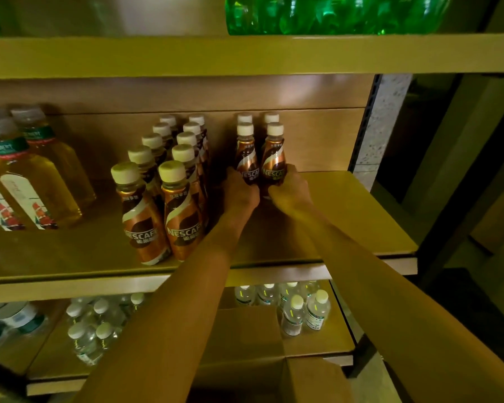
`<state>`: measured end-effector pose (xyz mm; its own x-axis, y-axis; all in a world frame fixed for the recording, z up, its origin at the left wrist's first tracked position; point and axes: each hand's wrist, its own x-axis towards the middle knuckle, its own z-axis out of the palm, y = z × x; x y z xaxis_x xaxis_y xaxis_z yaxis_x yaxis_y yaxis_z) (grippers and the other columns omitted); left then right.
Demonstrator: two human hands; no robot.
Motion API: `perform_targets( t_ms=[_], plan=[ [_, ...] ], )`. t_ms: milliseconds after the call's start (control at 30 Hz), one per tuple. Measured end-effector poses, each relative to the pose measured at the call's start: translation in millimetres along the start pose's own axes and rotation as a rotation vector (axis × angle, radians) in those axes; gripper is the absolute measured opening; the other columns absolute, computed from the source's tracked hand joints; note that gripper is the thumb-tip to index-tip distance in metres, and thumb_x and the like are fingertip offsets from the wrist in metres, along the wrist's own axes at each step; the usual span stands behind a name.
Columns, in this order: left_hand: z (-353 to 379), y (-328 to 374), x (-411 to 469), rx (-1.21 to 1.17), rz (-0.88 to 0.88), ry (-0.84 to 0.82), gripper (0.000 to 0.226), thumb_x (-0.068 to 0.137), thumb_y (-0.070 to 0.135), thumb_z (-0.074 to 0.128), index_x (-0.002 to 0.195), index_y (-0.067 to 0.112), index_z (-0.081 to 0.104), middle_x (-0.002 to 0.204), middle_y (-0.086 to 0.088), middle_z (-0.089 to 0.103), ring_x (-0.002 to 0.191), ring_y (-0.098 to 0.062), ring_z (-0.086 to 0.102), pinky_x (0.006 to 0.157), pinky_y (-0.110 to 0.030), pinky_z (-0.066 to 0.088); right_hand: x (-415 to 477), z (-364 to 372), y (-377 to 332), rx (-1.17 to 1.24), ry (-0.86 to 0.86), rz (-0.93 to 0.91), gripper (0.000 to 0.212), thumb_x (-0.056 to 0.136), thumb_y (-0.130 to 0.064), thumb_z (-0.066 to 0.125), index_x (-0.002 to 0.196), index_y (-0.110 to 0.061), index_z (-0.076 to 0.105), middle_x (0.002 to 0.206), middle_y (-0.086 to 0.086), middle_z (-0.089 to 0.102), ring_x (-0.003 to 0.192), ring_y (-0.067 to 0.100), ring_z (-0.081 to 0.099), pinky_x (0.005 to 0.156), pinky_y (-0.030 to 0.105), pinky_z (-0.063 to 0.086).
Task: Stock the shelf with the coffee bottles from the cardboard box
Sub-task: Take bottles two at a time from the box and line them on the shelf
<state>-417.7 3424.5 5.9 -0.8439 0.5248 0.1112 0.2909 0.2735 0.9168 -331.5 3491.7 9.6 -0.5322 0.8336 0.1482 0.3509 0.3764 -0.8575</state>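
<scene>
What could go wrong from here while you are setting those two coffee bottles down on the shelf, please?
1. The left hand and right hand each grip a coffee bottle low on its body, right in front of two standing bottles; a push too deep could topple those.
2. The left forearm passes close beside the full double row of coffee bottles, so pulling back carelessly might knock the front ones off the shelf edge.

Both hands point(242, 193) point(288, 189) grip upright coffee bottles point(261, 161) on the shelf point(361, 216).
</scene>
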Motion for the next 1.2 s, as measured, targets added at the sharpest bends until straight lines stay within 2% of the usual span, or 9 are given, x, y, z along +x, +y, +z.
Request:
perform_targets(
  t_ms=[167,367,467,600,767,933,1033,1100,1200],
  plan=[
    [5,-5,15,-0.002,0.002,0.015,0.054,0.087,0.002,0.065,0.138,0.010,0.046,0.133,-0.011,0.057,0.123,-0.028,0.055,0.098,-0.036,0.047,12,7,3,0.008,0.009,-0.015,0.058,0.085,-0.005,0.065,0.138,-0.011,0.044,0.126,0.008,0.061,0.113,0.023,0.059,0.080,0.026,0.046],
    [8,-5,19,0.002,0.016,0.028,0.052,0.086,0.004,0.066,0.135,0.009,0.049,0.129,-0.012,0.059,0.120,-0.028,0.057,0.091,-0.034,0.049,18,7,4,0.003,0.020,-0.018,0.058,0.084,-0.005,0.066,0.137,-0.010,0.044,0.126,0.009,0.061,0.115,0.025,0.059,0.082,0.027,0.047],
    [8,-3,16,0.015,0.016,0.036,0.052,0.088,0.003,0.064,0.137,0.008,0.047,0.133,-0.012,0.056,0.123,-0.028,0.054,0.091,-0.031,0.046,17,6,5,-0.014,0.010,-0.028,0.058,0.084,-0.006,0.065,0.138,-0.010,0.044,0.125,0.009,0.061,0.113,0.025,0.059,0.080,0.027,0.047],
    [4,0,14,0.003,-0.006,-0.001,0.051,0.084,0.003,0.063,0.133,0.007,0.050,0.126,-0.013,0.059,0.115,-0.030,0.059,0.075,-0.027,0.048,15,1,2,-0.033,-0.017,-0.014,0.058,0.086,-0.003,0.062,0.140,-0.011,0.042,0.120,0.006,0.060,0.099,0.017,0.056,0.076,0.025,0.044],
    [-3,3,-5,-0.025,-0.046,-0.040,0.055,0.085,0.009,0.061,0.137,0.010,0.047,0.130,-0.011,0.057,0.119,-0.028,0.056,0.088,-0.031,0.047,10,-2,4,-0.126,-0.033,0.033,0.043,0.089,-0.008,0.060,0.129,-0.009,0.046,0.106,0.006,0.059,0.090,0.019,0.058,0.062,0.024,0.045],
    [-13,4,-30,0.038,0.056,-0.074,0.045,0.085,0.018,0.064,0.128,0.015,0.054,0.117,0.001,0.062,0.103,-0.017,0.059,0.072,-0.017,0.041,-12,-12,10,-0.306,-0.021,-0.044,0.033,0.091,-0.014,0.055,0.124,-0.015,0.050,0.103,0.001,0.055,0.096,0.023,0.060,0.072,0.035,0.054],
    [-21,4,-51,0.185,0.115,-0.061,0.054,0.075,0.042,0.060,0.124,0.018,0.054,0.116,-0.003,0.063,0.107,-0.025,0.062,0.087,-0.035,0.052,-31,-22,17,-0.461,-0.031,-0.096,0.025,0.091,-0.026,0.054,0.115,-0.020,0.054,0.099,-0.002,0.056,0.094,0.023,0.059,0.064,0.029,0.045],
    [-25,1,-65,0.309,0.179,-0.054,0.054,0.074,0.044,0.057,0.122,0.018,0.054,0.115,-0.005,0.062,0.106,-0.030,0.062,0.088,-0.045,0.054,-49,-31,19,-0.458,-0.039,-0.068,0.026,0.092,-0.033,0.056,0.115,-0.021,0.054,0.103,-0.002,0.058,0.099,0.022,0.056,0.073,0.035,0.049],
    [-33,0,-94,0.442,0.247,-0.039,0.054,0.085,0.041,0.059,0.133,0.017,0.048,0.133,-0.008,0.052,0.118,-0.034,0.055,0.094,-0.046,0.050,-82,-46,18,-0.468,-0.063,-0.030,0.033,0.094,-0.040,0.052,0.123,-0.025,0.053,0.124,0.006,0.060,0.122,0.032,0.053,0.095,0.046,0.049]
  ],
)
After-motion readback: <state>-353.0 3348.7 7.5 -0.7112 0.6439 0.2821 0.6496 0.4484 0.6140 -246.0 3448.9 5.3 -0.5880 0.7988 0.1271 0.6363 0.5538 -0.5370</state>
